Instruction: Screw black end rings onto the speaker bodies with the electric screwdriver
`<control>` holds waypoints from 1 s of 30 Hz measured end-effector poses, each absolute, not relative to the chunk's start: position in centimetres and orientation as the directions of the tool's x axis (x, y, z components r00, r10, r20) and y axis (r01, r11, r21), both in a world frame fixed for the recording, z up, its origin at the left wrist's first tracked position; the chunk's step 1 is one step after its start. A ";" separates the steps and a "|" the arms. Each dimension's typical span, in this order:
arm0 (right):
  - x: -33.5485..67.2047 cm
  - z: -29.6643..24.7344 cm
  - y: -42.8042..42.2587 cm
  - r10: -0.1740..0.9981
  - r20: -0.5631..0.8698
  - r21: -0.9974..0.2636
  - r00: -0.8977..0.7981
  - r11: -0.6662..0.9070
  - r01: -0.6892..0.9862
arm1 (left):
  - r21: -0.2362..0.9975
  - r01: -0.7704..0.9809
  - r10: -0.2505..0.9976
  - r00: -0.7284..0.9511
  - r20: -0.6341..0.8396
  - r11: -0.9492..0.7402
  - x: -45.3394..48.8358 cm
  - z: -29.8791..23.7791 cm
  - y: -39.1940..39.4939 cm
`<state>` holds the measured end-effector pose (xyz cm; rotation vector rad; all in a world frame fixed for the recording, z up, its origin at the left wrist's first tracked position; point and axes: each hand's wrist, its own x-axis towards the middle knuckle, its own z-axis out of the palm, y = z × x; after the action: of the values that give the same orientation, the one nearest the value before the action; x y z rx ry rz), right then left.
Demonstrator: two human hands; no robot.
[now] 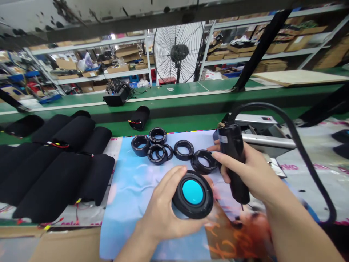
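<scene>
My left hand (pixel 163 213) grips a round black speaker unit with a bright cyan centre (pixel 193 194), holding it just above the printed blue mat (pixel 131 189). My right hand (pixel 247 171) is wrapped round a black electric screwdriver (pixel 234 160), tilted with its tip pointing down to the right of the speaker unit. A thick black cable (pixel 305 153) loops from the tool's top over to the right. Several black rings (pixel 160 147) lie on the mat just beyond my hands; the nearest ring (pixel 204 161) sits beside my right fingers.
Several black fabric-covered cylinders (pixel 54 163) with red and yellow wires lie at the left. A green conveyor bench (pixel 174 105) runs across behind, with a black box (pixel 116 96), a floor fan (pixel 178 52) and shelves of cartons beyond. A grey metal device (pixel 261 140) sits at the right.
</scene>
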<state>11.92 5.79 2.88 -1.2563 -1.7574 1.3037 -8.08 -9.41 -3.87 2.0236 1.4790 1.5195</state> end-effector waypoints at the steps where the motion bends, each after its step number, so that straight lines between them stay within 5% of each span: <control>1: 11.8 2.8 5.7 0.927 -0.071 -0.943 -0.368 0.058 0.327 | 0.649 0.581 0.789 -0.019 0.614 -0.491 -8.1 -4.0 -9.0; 12: 12.1 2.1 4.7 0.925 -0.144 -0.928 -0.352 -0.003 0.372 | 0.644 0.411 0.708 0.005 0.706 -0.645 -7.4 -5.5 -7.3; 18: 11.0 2.3 5.1 0.913 -0.144 -0.893 -0.381 0.046 0.448 | 0.726 0.434 0.780 -0.081 0.620 -0.533 -7.1 -5.8 -7.7; 23: 7.5 2.2 6.8 0.918 -0.092 -0.751 -0.386 0.191 0.632 | 0.674 0.459 0.719 -0.102 0.687 -0.579 -6.7 -6.2 -7.2; 30: 2.3 0.7 9.7 0.860 -0.088 -0.472 -0.503 0.409 0.781 | 0.754 0.445 0.802 -0.122 0.585 -0.483 -6.8 -5.7 -7.2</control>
<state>2.30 9.72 0.68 -1.4649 -2.4910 0.6955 -6.80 -7.23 -5.73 1.8439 1.3860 1.6370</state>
